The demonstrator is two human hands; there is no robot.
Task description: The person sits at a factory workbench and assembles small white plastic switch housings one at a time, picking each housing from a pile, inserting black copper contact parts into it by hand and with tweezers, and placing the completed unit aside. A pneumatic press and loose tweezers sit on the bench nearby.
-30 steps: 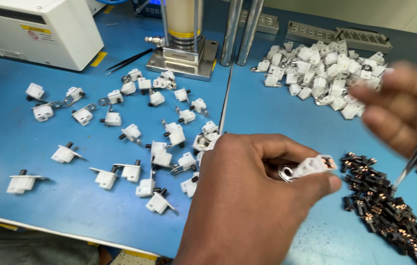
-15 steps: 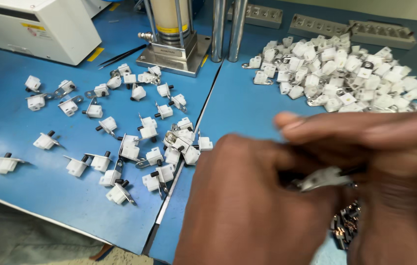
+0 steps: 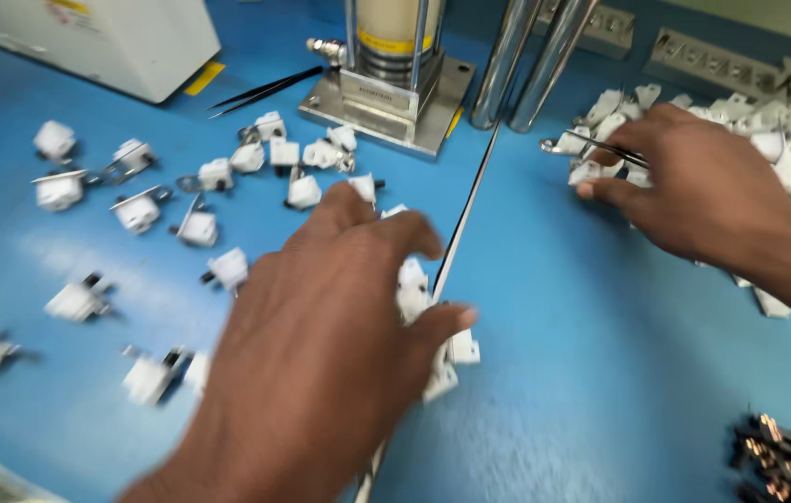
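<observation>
Left hand (image 3: pixel 321 363): fingers spread wide, palm down, grasping nothing visible; it hovers over the scattered small white plastic switch parts with metal tabs (image 3: pixel 228 268) on the blue matte surface (image 3: pixel 581 354). Fingertips lie just beside a few of these parts near the dark seam (image 3: pixel 465 219) that runs down the surface; contact cannot be told through the blur.

Right hand (image 3: pixel 703 191): fingers partly curled, pinching thin silver metal tweezers (image 3: pixel 591 147), tips pointing left. It rests at the near edge of the heaped pile of white plastic housings (image 3: pixel 786 140).

Room: bare blue stretch between the two hands, right of the seam. Small dark metal contacts (image 3: pixel 782 456) sit at the lower right corner. Grey metal press base (image 3: pixel 386 98) stands behind the scattered parts, black tweezers (image 3: pixel 260 90) just left of it.
</observation>
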